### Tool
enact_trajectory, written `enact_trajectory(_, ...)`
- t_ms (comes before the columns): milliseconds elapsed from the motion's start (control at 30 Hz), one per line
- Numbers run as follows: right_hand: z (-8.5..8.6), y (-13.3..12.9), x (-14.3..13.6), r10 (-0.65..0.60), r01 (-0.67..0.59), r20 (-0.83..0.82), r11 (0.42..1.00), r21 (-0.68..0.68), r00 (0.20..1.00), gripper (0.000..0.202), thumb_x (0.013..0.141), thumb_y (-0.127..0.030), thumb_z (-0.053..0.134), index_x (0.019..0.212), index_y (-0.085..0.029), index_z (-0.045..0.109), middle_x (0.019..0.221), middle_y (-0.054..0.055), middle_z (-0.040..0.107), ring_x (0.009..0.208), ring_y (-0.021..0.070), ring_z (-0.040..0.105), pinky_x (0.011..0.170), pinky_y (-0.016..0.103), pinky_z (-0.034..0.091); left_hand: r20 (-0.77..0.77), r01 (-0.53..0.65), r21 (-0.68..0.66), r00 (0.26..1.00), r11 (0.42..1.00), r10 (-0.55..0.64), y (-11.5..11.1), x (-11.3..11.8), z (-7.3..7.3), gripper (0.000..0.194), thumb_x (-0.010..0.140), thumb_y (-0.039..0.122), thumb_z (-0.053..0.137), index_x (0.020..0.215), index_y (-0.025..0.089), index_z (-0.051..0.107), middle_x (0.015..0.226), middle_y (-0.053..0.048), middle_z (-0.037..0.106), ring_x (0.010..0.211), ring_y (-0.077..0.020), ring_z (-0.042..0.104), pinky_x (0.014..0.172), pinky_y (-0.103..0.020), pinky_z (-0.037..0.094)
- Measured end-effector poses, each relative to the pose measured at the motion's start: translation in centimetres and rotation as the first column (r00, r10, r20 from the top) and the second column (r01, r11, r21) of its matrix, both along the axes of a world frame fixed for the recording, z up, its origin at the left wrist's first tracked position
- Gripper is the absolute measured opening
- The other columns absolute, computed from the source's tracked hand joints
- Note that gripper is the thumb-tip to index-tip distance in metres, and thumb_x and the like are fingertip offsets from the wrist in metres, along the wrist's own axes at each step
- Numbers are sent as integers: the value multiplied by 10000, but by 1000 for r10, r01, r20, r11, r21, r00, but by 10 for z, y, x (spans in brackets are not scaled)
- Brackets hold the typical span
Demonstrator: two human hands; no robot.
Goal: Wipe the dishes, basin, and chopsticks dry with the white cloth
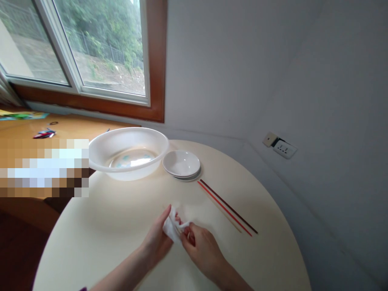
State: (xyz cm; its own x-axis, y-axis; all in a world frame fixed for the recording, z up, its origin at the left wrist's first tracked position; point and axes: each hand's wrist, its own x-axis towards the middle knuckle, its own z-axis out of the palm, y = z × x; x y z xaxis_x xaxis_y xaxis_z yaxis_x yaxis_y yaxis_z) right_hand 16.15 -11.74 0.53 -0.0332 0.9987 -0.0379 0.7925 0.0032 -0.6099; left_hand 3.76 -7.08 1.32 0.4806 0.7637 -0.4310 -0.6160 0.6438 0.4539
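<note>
A crumpled white cloth or tissue [172, 229] is held between both hands above the round table. My left hand [157, 236] is wrapped round its left side, thumb pointing up. With bent fingers, my right hand [201, 244] pinches its right edge. A thin light stick seems to pass through the cloth, mostly hidden by the hands. To the right lie a red stick [224, 207] and a dark brown stick [232, 208], side by side, with a pale thin stick [229, 216] along their left.
A large translucent basin [133, 173] stands at the back left of the round table [100, 242]. Beside it are stacked white bowls [182, 163]. A wooden desk [75, 125] lies beyond, under the window. Wall on the right.
</note>
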Motion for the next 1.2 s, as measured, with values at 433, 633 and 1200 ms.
enact_trajectory(433, -5, 10, 9, 49, -25, -638, 999, 47, 768, 248, 840, -415, 405, 757, -191, 473, 569, -62, 360, 530, 101, 359, 512, 217, 314, -177, 515, -131, 829, 847, -531, -6, 0, -1, 561, 658, 716, 495, 511, 197, 338, 349, 89, 248, 322, -53, 214, 366, -193, 151)
enact_trajectory(633, -6, 16, 10, 111, -159, -668, 987, -12, 736, 395, 779, -517, 491, 587, -173, 478, 568, -37, 421, 563, 103, 376, 543, 228, 313, -119, 607, -71, 783, 792, -611, -6, -2, -6, 570, 699, 733, 410, 523, 193, 357, 354, 87, 239, 328, -56, 186, 384, -192, 164)
enact_trajectory(1200, -1, 26, 65, -198, 394, -802, 918, 51, 563, 401, 637, -542, 674, 694, -146, 646, 473, -64, 333, 471, 85, 303, 454, 231, 264, -505, 643, 142, 701, 752, -504, -13, 2, -18, 555, 553, 751, 542, 563, 207, 431, 352, 90, 284, 306, -48, 203, 343, -204, 110)
